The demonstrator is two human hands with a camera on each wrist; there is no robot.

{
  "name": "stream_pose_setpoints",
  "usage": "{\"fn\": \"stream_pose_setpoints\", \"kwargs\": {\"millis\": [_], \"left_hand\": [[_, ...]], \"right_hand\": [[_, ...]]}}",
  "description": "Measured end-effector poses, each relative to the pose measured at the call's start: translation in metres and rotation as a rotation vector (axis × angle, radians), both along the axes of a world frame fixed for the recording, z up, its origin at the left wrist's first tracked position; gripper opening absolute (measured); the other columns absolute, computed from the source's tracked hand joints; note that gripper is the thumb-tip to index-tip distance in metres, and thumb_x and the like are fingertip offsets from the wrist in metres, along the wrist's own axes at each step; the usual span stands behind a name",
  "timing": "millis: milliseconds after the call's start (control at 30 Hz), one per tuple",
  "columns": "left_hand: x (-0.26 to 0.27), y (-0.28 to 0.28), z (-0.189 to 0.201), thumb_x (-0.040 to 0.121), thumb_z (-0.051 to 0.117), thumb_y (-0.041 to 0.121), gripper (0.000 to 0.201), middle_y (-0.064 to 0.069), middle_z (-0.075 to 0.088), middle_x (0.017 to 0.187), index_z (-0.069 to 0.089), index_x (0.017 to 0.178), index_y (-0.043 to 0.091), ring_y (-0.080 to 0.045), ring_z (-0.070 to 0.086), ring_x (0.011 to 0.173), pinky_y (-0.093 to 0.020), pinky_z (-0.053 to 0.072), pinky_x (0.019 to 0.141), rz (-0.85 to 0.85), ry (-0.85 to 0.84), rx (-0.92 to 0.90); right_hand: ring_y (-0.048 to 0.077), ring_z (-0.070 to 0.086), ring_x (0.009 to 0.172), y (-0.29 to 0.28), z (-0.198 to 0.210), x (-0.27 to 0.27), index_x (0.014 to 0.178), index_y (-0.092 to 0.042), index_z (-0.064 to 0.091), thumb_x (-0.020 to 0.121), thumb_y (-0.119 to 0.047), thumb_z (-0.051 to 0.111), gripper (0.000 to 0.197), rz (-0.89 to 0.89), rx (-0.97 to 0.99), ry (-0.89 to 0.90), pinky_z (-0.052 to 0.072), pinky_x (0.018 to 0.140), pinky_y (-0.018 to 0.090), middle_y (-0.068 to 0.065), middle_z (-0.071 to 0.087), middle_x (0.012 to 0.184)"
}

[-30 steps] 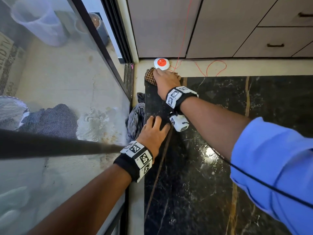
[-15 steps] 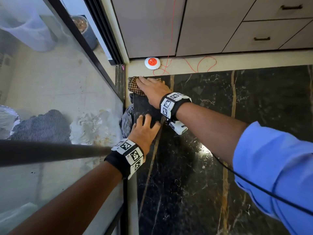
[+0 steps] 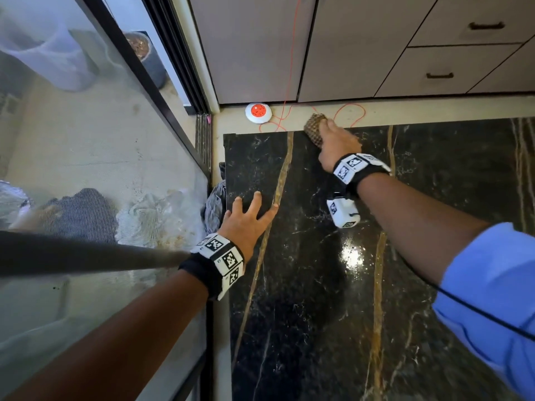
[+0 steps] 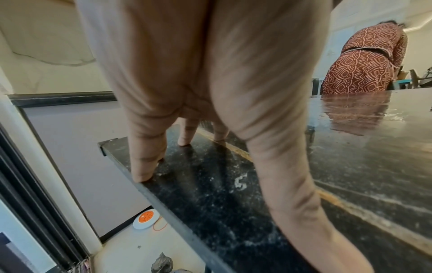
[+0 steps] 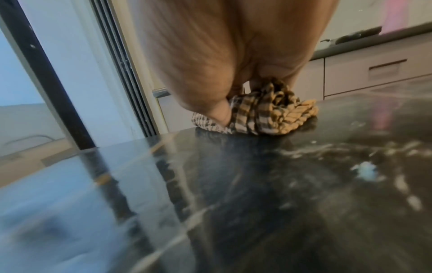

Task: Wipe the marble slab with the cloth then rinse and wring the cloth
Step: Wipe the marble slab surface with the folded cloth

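Observation:
The black marble slab [image 3: 318, 285] with gold veins fills the lower right of the head view; it looks wet and shiny. My right hand [image 3: 335, 143] grips a bunched yellow-and-brown checked cloth [image 3: 314, 130] at the slab's far edge. In the right wrist view the cloth [image 5: 264, 114] is crumpled under my fingers and pressed on the slab [image 5: 233, 184]. My left hand [image 3: 246, 218] rests near the slab's left edge with fingers spread and straight. In the left wrist view its fingertips [image 4: 140, 175] touch the slab [image 4: 222, 194] beside the edge.
A white and orange round device [image 3: 258, 112] with a red cord [image 3: 289, 53] lies on the floor beyond the slab. Cabinets [image 3: 434, 53] stand behind. A glass door [image 3: 86, 169] runs along the left, with a grey rag [image 3: 214, 206] at its foot. Another person [image 4: 364, 61] bends over in the distance.
My right hand has slid the cloth rightward along the slab's far edge, away from the left corner. The left hand stays planted near the left edge.

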State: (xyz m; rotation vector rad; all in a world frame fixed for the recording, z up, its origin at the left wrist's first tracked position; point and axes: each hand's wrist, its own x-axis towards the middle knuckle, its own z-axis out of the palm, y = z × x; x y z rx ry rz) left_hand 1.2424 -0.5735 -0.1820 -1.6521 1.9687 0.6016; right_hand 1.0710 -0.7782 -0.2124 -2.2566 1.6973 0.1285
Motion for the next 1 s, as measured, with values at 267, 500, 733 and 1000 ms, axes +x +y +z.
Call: {"fn": "stream_pose_setpoints", "kwargs": {"millis": [267, 500, 733, 1000], "left_hand": [[-0.003, -0.002, 0.004, 0.055, 0.091, 0.031, 0.142, -0.012, -0.012, 0.158, -0.013, 0.150, 0.032, -0.047, 0.007, 0.141, -0.055, 0.028, 0.111, -0.038, -0.055, 0.042], [-0.004, -0.002, 0.004, 0.067, 0.085, 0.023, 0.127, -0.014, -0.010, 0.158, -0.009, 0.152, 0.030, -0.048, 0.008, 0.141, -0.055, 0.029, 0.111, -0.030, -0.053, 0.020], [-0.001, -0.003, -0.002, 0.043, 0.094, 0.041, 0.153, -0.015, -0.011, 0.157, -0.015, 0.150, 0.032, -0.049, 0.014, 0.137, -0.054, 0.032, 0.111, -0.092, -0.098, 0.034], [0.001, -0.001, 0.001, 0.047, 0.094, 0.035, 0.149, -0.013, -0.012, 0.158, -0.012, 0.151, 0.032, -0.049, 0.003, 0.142, -0.056, 0.025, 0.111, -0.049, -0.039, 0.052]], "right_hand": [[0.028, 0.024, 0.145, 0.094, -0.011, 0.007, 0.153, -0.018, 0.019, 0.095, -0.003, 0.049, 0.068, 0.302, -0.039, -0.113, 0.021, 0.118, 0.039, 0.001, 0.018, 0.161], [0.031, 0.030, 0.143, 0.038, -0.004, -0.052, 0.153, -0.014, 0.017, 0.096, -0.010, 0.047, 0.065, 0.070, -0.010, 0.011, 0.029, 0.116, 0.046, 0.009, 0.019, 0.160], [0.034, 0.037, 0.136, 0.050, 0.004, 0.013, 0.148, -0.015, 0.028, 0.087, -0.007, 0.056, 0.068, 0.078, 0.027, 0.014, 0.034, 0.111, 0.052, 0.005, 0.024, 0.158], [0.027, 0.026, 0.145, 0.147, -0.004, -0.048, 0.154, -0.019, 0.019, 0.096, -0.008, 0.047, 0.066, 0.248, 0.010, -0.061, 0.023, 0.118, 0.040, 0.002, 0.020, 0.161]]}}
